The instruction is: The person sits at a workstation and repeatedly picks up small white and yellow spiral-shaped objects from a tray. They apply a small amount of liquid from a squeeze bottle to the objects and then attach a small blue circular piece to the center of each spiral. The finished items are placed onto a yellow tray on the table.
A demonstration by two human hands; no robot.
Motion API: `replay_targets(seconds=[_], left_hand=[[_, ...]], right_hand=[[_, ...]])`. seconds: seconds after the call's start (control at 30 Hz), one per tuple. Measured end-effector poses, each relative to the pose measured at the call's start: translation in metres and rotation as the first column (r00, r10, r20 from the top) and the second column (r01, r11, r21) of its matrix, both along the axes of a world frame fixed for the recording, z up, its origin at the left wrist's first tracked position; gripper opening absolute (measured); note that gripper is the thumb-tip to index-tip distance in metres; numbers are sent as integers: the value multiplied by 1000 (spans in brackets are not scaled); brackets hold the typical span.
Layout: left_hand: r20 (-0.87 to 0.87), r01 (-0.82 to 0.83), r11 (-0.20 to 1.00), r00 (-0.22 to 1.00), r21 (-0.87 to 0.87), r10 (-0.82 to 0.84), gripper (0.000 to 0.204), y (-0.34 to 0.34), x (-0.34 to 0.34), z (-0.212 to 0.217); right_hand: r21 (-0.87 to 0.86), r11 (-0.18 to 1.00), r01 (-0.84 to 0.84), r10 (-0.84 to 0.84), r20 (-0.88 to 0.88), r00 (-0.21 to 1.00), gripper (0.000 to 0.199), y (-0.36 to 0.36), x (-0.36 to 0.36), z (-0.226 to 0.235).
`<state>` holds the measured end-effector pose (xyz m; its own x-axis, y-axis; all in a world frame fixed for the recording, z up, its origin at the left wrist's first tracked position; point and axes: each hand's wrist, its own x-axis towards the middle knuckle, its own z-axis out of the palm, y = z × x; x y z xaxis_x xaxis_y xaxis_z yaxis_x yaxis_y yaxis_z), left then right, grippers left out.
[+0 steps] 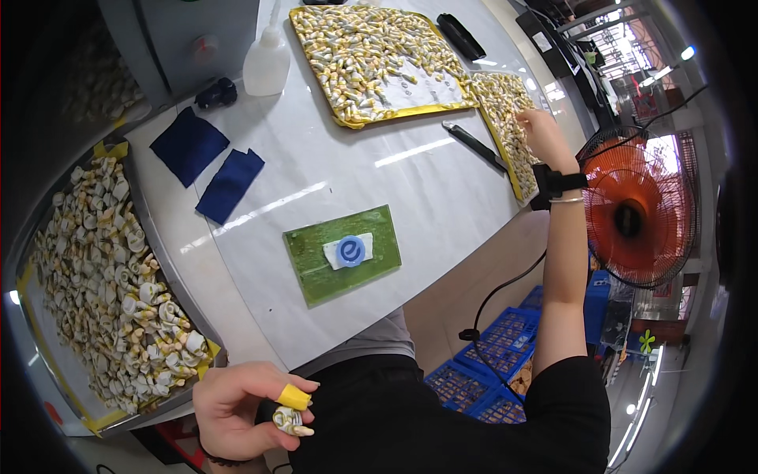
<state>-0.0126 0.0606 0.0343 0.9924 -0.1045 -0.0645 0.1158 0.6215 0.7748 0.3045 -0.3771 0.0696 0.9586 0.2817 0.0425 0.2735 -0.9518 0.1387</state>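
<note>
1 coiled piece in hand, 3 trays well stocked

We work over a white-covered table (430, 178). At 9 o'clock, a large tray (210, 355) is heaped with coiled white-and-yellow pieces. At 12 o'clock, a yellow-edged tray (418, 91) holds slender yellow-and-white pieces around 1 bare patch. At about 1:30, a narrower tray (515, 183) looks densely filled, so we judge plenty remains; which tray holds finished work, we cannot tell. Near the centre, a green board (308, 272) carries a round blue disc (350, 251). At 2 o'clock, our right hand (546, 138) reaches over the narrower tray, fingers bent; whether they pinch anything, we cannot tell. At 7 o'clock, our left hand (237, 403) pinches 1 coiled piece (287, 421) between thumb and yellow-capped forefinger.
</note>
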Motion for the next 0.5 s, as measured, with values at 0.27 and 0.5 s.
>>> replay_targets(seconds=[0.27, 0.5], left_hand=[[56, -22, 999, 998, 40, 20, 37, -4, 6, 1], [59, -59, 986, 997, 159, 50, 49, -13, 8, 4]], right_hand=[[650, 760, 4, 87, -108, 990, 8, 85, -59, 21], [728, 608, -317, 641, -214, 737, 8, 194, -144, 15]])
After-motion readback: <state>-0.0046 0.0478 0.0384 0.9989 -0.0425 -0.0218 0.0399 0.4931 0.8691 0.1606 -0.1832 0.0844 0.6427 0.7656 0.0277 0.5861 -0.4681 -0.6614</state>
